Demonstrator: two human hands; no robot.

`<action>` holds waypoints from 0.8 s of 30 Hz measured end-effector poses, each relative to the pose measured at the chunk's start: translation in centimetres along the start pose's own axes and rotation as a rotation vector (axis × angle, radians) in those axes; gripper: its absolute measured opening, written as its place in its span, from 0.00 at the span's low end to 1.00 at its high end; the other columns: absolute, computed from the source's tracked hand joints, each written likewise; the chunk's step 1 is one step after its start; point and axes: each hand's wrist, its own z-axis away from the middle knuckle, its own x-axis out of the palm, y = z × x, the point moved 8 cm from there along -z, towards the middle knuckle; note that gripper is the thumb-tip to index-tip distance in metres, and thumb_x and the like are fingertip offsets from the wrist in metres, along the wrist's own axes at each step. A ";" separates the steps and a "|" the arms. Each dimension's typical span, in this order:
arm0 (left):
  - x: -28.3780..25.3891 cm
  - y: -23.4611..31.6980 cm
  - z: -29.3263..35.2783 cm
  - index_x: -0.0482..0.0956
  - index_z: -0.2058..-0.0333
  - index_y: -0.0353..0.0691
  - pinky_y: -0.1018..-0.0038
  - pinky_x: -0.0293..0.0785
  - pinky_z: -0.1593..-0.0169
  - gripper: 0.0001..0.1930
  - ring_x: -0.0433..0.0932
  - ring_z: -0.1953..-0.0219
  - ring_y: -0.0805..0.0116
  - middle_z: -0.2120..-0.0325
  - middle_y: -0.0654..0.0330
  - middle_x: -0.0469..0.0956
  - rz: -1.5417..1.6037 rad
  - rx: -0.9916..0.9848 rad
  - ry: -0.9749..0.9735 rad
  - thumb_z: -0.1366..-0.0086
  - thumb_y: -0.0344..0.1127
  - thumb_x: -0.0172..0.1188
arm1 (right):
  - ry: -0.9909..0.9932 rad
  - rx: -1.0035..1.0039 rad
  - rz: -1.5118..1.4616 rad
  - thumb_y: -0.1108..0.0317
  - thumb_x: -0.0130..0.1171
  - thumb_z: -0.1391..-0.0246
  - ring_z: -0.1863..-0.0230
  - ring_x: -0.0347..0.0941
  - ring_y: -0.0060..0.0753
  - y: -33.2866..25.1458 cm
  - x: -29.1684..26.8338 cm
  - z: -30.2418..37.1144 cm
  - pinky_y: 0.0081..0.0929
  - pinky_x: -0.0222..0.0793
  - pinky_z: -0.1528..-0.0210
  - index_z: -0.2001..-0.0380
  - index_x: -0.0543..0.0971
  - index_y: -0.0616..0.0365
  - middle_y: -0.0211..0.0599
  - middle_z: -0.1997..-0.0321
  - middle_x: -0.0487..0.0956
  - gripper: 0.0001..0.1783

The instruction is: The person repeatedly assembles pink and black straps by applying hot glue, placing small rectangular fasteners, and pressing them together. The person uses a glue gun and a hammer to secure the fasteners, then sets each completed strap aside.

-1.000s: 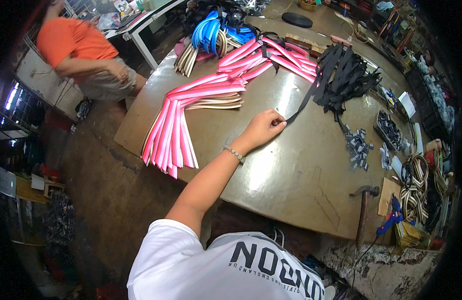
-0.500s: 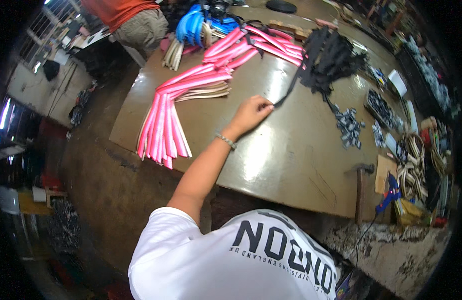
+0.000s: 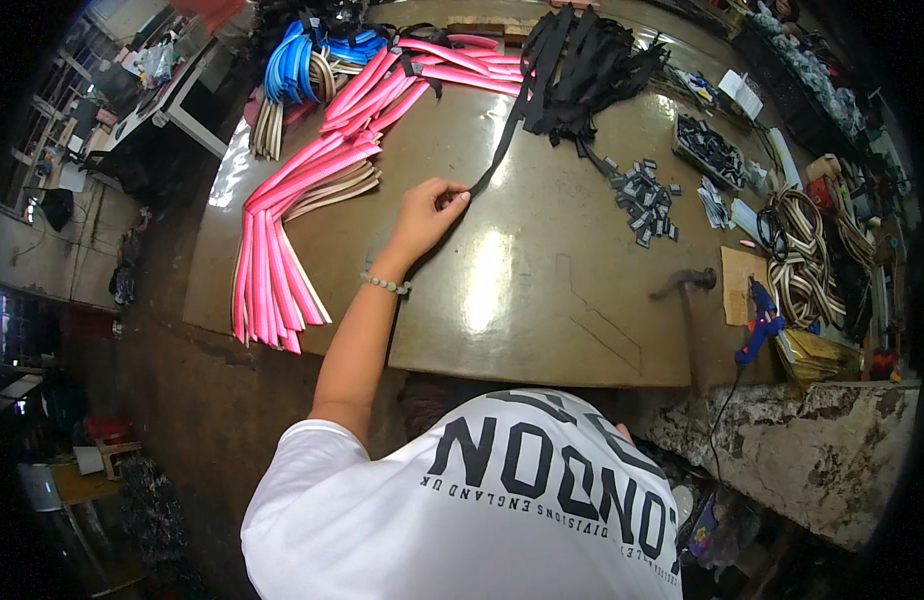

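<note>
My left hand (image 3: 429,218) is closed, thumb against fingers, pinching the end of a black webbing strap (image 3: 499,152). From there the strap runs up to a heap of black straps (image 3: 582,75) at the far side of the table (image 3: 432,330). To the left of the hand lie bundles of pink and white padded strips (image 3: 277,270), fanned out toward the table's left edge. Small black-and-grey pieces (image 3: 647,200) are scattered to the right of the hand. My right hand does not show.
A hammer (image 3: 694,330) and a blue glue gun (image 3: 759,325) with a cord lie at the right. Beyond them are coiled beige strips (image 3: 807,260) and a tray of small dark parts (image 3: 710,150). Blue looped strips (image 3: 290,62) sit at the far left.
My view has shifted, so the table's contents sit further left and higher. The left hand keeps its pinch on the strap. The person in orange has mostly left the picture.
</note>
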 end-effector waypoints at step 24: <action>1.5 2.3 -0.3 0.83 0.67 0.32 0.76 0.73 0.70 0.15 0.77 0.75 0.77 0.77 0.63 0.79 0.259 -0.364 -0.346 0.37 0.41 0.66 | -0.229 -0.523 -0.948 0.54 0.49 0.30 0.66 0.77 0.24 -27.9 -12.4 -8.8 0.19 0.74 0.66 0.50 0.76 0.68 0.41 0.57 0.80 0.24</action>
